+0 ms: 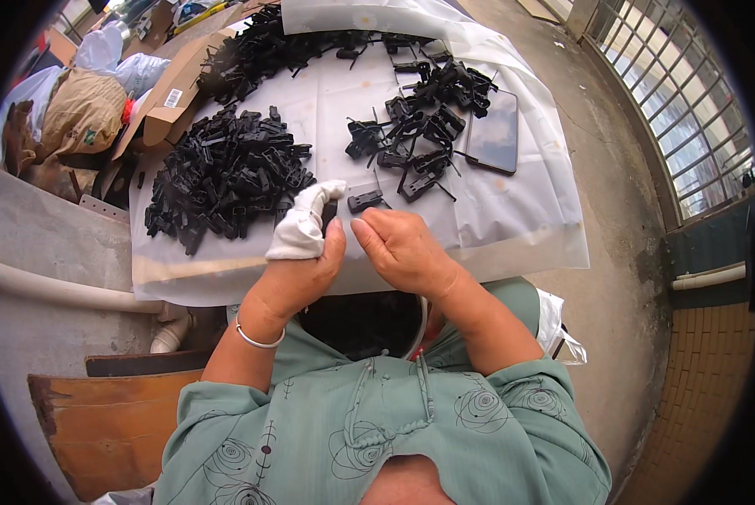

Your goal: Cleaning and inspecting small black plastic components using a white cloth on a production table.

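Left grip (pixel 310 240): fingers in white cloth (pixel 295 232), clamped on a black part (pixel 330 213), mostly hidden, above the worktop (pixel 512 231).
Right grip (pixel 404 246): curled just beside; can't tell whether it's closed on anything.
Feel: light and stiff, I'd guess; smooth faces may slip, thin bits may snap.
Best hold: the blocky body.
Black pile (pixel 226 172): heaped beyond, leftward.
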Tool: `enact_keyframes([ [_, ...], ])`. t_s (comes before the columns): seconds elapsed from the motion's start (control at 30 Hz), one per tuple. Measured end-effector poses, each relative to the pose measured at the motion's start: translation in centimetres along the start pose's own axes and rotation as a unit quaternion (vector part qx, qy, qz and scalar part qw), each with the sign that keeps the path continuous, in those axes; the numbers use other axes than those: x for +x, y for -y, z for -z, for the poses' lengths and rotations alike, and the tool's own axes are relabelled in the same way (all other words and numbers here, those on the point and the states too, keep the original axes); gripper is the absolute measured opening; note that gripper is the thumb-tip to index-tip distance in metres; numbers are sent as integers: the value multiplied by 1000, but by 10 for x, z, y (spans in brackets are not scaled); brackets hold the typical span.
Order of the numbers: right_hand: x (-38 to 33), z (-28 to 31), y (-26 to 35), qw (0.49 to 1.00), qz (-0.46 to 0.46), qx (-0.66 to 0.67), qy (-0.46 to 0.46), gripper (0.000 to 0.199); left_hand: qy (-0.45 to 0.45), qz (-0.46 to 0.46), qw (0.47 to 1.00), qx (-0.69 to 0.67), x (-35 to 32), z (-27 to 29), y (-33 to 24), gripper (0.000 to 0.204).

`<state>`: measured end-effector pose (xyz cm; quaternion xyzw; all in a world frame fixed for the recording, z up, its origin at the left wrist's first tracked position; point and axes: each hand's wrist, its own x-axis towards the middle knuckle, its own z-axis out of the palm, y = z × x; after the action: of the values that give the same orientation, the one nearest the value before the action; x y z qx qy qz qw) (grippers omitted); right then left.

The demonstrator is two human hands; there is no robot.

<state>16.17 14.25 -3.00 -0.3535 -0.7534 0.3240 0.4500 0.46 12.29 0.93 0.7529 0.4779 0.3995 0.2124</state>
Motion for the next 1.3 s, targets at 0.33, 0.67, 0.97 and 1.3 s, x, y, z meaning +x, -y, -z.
enact_keyframes([
  [0.33,2,3,-23,948,-14,-312,-64,15,-78,-54,995,30,-11,-5,31,42],
  [0.67,-2,16,2,980,-171,91,53,20,-69,0,976,-209,-15,-35,29,27],
  [0.97,-6,8,5,996,75,41,28,15,-7,159,915,-370,-9,-30,21,19],
  [1.3,-8,2,8,990,116,73,33,12,64,204,896,-389,-11,-25,25,25],
])
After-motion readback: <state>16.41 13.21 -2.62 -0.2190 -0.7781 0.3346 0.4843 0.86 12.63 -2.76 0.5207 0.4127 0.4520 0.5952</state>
